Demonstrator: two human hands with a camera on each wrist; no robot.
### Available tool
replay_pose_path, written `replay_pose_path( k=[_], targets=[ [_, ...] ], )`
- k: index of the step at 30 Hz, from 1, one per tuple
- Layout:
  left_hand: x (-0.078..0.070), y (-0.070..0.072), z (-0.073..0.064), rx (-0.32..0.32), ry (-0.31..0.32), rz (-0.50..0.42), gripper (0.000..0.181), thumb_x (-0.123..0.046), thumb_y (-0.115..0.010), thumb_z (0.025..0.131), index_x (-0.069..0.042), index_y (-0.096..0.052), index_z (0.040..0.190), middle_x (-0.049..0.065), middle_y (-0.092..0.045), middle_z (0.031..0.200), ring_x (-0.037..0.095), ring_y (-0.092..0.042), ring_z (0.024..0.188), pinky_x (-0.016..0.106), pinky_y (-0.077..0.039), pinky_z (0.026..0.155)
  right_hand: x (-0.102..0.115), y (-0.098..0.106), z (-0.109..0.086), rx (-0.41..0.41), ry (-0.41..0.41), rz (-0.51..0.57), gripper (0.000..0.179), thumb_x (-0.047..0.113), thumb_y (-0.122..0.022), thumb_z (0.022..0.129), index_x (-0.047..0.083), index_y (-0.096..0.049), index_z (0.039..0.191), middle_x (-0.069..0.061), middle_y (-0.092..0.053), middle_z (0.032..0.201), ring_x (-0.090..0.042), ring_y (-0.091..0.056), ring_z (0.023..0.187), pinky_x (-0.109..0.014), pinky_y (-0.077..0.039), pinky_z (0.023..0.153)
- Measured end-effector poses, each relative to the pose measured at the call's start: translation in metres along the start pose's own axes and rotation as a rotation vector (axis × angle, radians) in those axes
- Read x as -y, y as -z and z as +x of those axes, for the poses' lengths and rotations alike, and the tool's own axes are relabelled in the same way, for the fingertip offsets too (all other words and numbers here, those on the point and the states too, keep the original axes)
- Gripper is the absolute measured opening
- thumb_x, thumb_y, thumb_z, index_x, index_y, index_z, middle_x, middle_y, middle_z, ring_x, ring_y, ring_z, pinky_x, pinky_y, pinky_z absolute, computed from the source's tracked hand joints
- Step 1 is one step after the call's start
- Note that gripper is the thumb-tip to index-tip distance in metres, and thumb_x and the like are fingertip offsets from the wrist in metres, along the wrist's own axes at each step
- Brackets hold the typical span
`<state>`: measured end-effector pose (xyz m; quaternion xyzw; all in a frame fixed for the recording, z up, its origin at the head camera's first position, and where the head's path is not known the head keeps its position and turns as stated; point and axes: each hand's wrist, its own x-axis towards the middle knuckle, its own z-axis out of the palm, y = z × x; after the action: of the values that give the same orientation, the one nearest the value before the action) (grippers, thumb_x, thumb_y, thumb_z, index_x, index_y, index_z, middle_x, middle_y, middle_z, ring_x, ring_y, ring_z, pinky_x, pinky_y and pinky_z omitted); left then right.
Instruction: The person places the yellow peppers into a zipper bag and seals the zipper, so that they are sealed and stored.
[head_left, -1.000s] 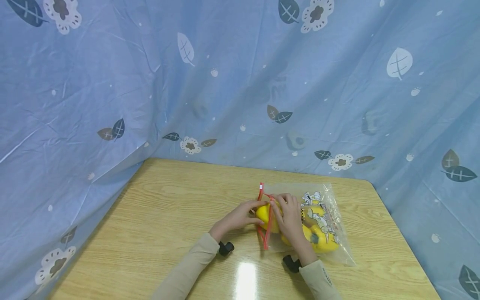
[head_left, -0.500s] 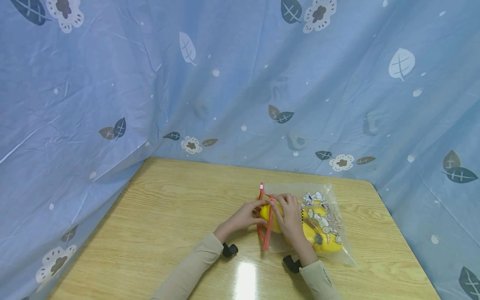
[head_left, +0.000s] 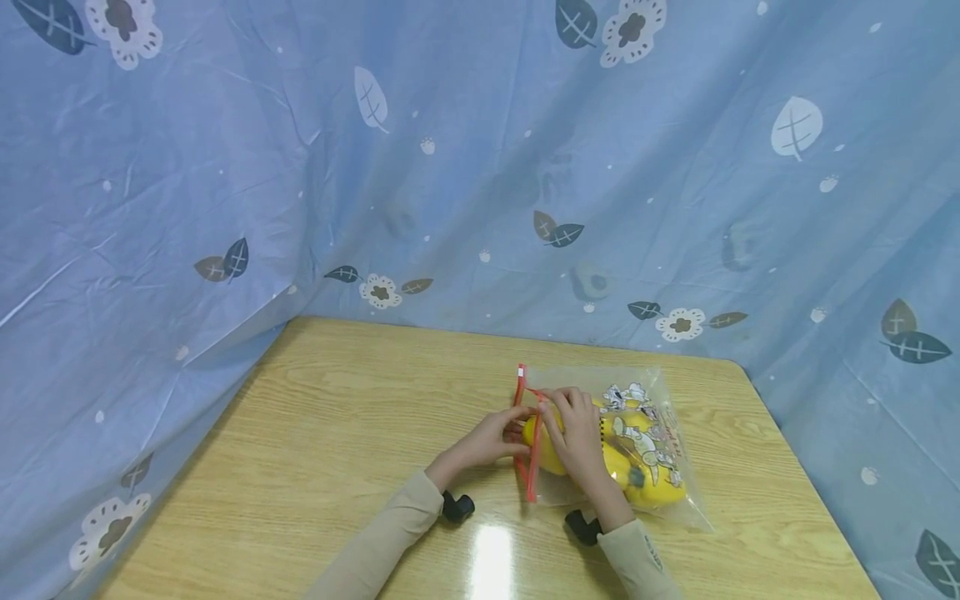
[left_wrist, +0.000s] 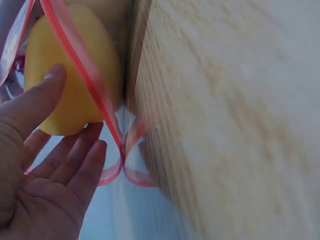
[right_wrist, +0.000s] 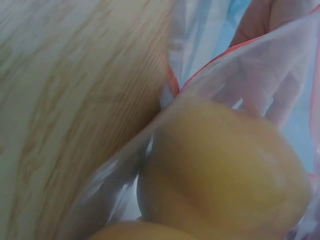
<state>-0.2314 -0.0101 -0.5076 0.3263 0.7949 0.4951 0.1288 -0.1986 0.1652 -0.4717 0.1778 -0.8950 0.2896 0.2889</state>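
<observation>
A clear zip bag (head_left: 678, 467) with red zip strips and printed cartoon figures lies on its side, its mouth facing left. My left hand (head_left: 487, 436) is at that mouth, holding a yellow rounded thing (left_wrist: 75, 75) by its near end, thumb on one side and fingertips on the other. This thing lies mostly inside the bag. Over the bag is my right hand (head_left: 579, 442), gripping the film beside the upper red strip (head_left: 536, 458). Deeper in the bag lie more yellow rounded things (head_left: 660, 492), one with a dark patch. The right fingers hide part of the contents.
A wooden table (head_left: 360, 392) carries the bag. Behind and to the left hangs a blue curtain (head_left: 465, 167) with leaf and flower prints. Black wrist-worn devices (head_left: 457, 507) sit under both wrists, close to the tabletop.
The yellow rounded thing at the bag's mouth has slid slightly right, farther in, with my left hand following. The dark-patched yellow thing has shifted slightly right. My right hand has hardly moved.
</observation>
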Motion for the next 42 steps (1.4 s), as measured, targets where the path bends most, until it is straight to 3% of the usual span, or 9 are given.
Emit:
replay_pose_path(
  k=[12,18,22,26,33,42],
  targets=[
    [0.003,0.008,-0.007,0.002,0.021,-0.032,0.062,-0.026,-0.068,0.084,-0.014,-0.041,0.139,0.007,-0.052,0.131,0.018,-0.058,0.110,0.024,-0.049,0.091,-0.001,0.002,-0.001,0.069,-0.059,0.056,0.025,0.028,-0.054,0.094,0.016,-0.061,0.115,-0.004,-0.054,0.101,-0.019,-0.045,0.091,-0.032,-0.030,0.072],
    [0.008,0.013,-0.007,-0.019,0.028,-0.033,0.057,-0.023,-0.065,0.087,-0.015,-0.042,0.138,0.009,-0.054,0.130,0.021,-0.058,0.110,0.027,-0.050,0.090,-0.001,0.008,-0.001,0.155,-0.098,0.121,0.027,0.030,-0.052,0.095,0.017,-0.060,0.118,-0.002,-0.054,0.101,-0.020,-0.048,0.093,-0.038,-0.032,0.078],
    [0.008,0.017,-0.008,-0.059,0.032,-0.002,0.051,-0.023,-0.062,0.089,-0.013,-0.045,0.136,0.006,-0.055,0.128,0.019,-0.058,0.109,0.028,-0.049,0.091,-0.001,0.015,0.004,0.217,-0.091,0.185,0.029,0.027,-0.052,0.096,0.011,-0.058,0.119,-0.005,-0.055,0.106,-0.024,-0.051,0.099,-0.043,-0.039,0.083],
    [0.008,0.021,-0.006,-0.117,0.006,0.008,0.043,-0.021,-0.059,0.091,-0.009,-0.049,0.132,0.009,-0.057,0.125,0.022,-0.059,0.106,0.030,-0.049,0.090,-0.001,0.026,0.014,0.305,-0.060,0.213,0.031,0.025,-0.053,0.095,0.007,-0.058,0.120,-0.009,-0.056,0.111,-0.026,-0.054,0.101,-0.045,-0.049,0.080],
    [0.009,0.029,0.001,-0.208,0.017,0.004,0.036,-0.015,-0.055,0.094,-0.003,-0.052,0.127,0.013,-0.058,0.121,0.026,-0.060,0.104,0.035,-0.050,0.089,-0.006,0.037,0.034,0.444,-0.040,0.232,0.030,0.025,-0.052,0.096,0.008,-0.056,0.120,-0.009,-0.056,0.109,-0.025,-0.054,0.100,-0.044,-0.049,0.082],
    [0.010,0.037,0.017,-0.302,0.060,-0.022,0.033,-0.021,-0.054,0.095,-0.006,-0.055,0.123,0.013,-0.060,0.117,0.027,-0.059,0.105,0.037,-0.050,0.090,-0.013,0.042,0.063,0.560,0.007,0.266,0.029,0.021,-0.052,0.096,0.004,-0.056,0.118,-0.011,-0.059,0.114,-0.027,-0.055,0.104,-0.048,-0.046,0.088]
  ],
)
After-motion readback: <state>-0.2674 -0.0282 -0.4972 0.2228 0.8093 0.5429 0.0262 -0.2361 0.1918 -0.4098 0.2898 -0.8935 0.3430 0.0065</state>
